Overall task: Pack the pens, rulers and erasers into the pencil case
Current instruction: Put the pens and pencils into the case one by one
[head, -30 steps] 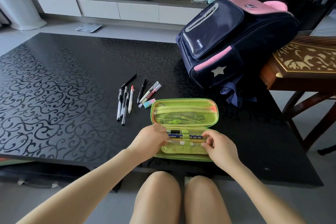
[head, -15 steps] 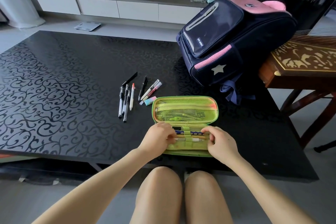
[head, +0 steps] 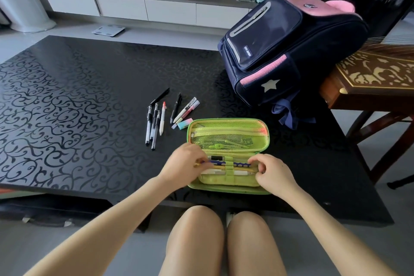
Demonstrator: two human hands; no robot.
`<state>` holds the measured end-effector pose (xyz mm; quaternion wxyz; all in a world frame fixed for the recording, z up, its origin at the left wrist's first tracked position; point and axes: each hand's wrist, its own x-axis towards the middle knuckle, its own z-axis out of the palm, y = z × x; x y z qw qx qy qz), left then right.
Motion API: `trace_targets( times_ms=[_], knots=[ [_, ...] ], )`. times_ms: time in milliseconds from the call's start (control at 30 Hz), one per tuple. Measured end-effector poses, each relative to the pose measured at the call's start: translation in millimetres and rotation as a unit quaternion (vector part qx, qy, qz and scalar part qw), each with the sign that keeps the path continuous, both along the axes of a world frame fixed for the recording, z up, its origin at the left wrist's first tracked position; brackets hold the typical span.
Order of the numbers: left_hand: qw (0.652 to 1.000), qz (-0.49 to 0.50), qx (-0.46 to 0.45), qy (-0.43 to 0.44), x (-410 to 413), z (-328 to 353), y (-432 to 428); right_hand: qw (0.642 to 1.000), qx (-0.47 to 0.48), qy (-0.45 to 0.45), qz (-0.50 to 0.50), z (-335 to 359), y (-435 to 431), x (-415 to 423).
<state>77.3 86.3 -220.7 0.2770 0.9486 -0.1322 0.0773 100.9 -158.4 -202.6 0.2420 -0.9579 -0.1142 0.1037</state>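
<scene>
A green pencil case (head: 227,184) lies open near the table's front edge, its mesh lid (head: 228,133) flat behind. Pens and pencils sit under its elastic loops. My left hand (head: 187,161) pinches the left end of a yellow pencil (head: 220,165) in the loops. My right hand (head: 272,169) pinches the right end of the same row. Several loose pens (head: 156,122) lie left of the case, with a pastel eraser (head: 184,123) beside the lid.
A navy and pink backpack (head: 286,47) stands on the black patterned table (head: 67,107) behind the case. A carved wooden table (head: 376,83) is at the right. A TV cabinet (head: 143,5) lines the far wall. My knees are below the table edge.
Both hands have stayed on the lower half of the case, fingers shifting along the pencil row. The view has tilted slightly. The loose pens and eraser have not moved.
</scene>
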Motion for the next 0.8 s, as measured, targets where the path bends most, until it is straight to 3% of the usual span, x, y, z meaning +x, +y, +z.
trace_targets(
  times_ms=[100,200,333,500,700,800],
  knots=[
    [0.988,0.148,-0.026,-0.029,21.1,5.8,26.0,1.000,0.005,-0.004,-0.005,6.8,7.9,7.3],
    [0.971,0.236,0.039,-0.003,55.1,6.2,46.5,1.000,0.015,-0.015,-0.004,10.6,17.7,11.7],
    [0.950,0.247,0.161,0.102,86.7,7.0,48.3,0.999,0.026,-0.025,0.006,12.3,22.7,15.9],
    [0.940,0.258,0.201,0.097,98.3,-0.1,42.1,0.999,0.016,-0.031,0.015,9.4,20.1,15.7],
    [0.944,0.285,0.142,0.083,86.9,7.9,42.7,0.999,0.014,-0.043,0.001,9.5,17.1,9.8],
    [0.951,0.303,-0.013,0.067,60.1,27.2,39.4,0.996,0.050,-0.072,-0.020,12.9,26.1,5.4]
  ],
)
